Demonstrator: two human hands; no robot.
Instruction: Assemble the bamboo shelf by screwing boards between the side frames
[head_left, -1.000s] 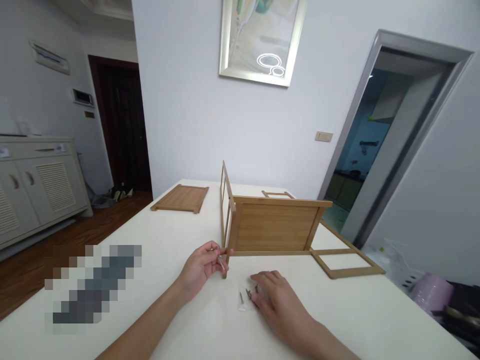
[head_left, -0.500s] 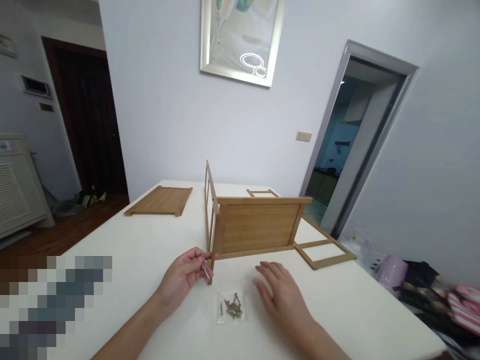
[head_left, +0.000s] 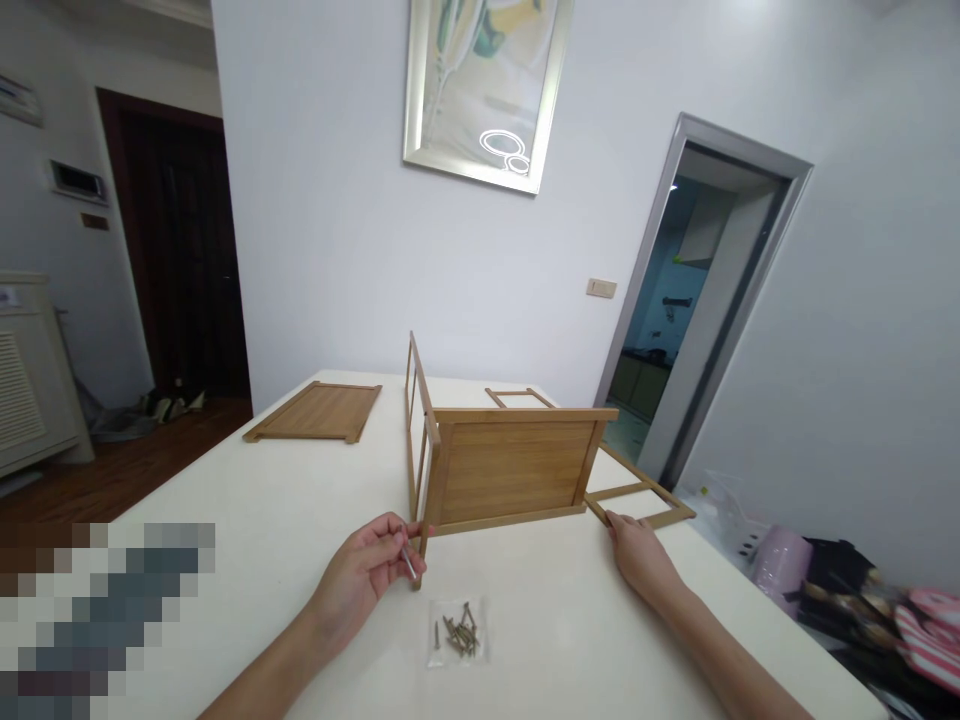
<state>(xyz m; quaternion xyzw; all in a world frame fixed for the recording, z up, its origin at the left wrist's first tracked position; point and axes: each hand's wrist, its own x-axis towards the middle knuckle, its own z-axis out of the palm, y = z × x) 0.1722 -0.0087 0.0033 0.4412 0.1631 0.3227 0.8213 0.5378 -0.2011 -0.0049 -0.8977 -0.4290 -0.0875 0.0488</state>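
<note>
My left hand [head_left: 369,572] is closed, pinching a small metal screw [head_left: 409,564] beside the foot of an upright wooden frame [head_left: 417,440]. That frame joins a slatted wooden panel [head_left: 511,470] standing on edge on the white table [head_left: 247,520]. A clear bag of several screws [head_left: 458,633] lies flat in front of me. My right hand [head_left: 638,552] lies flat with fingers stretched, touching the near corner of a wooden frame [head_left: 639,497] lying flat on the table's right side.
A second wooden panel [head_left: 315,411] lies at the table's far left. A small frame piece [head_left: 519,397] lies behind the standing panel. A pink object [head_left: 782,566] and bags sit off the table's right edge. An open doorway [head_left: 679,320] is at the right.
My right hand has moved away from the bag of screws, rightward to the flat frame's corner. My left hand keeps the screw in the same place.
</note>
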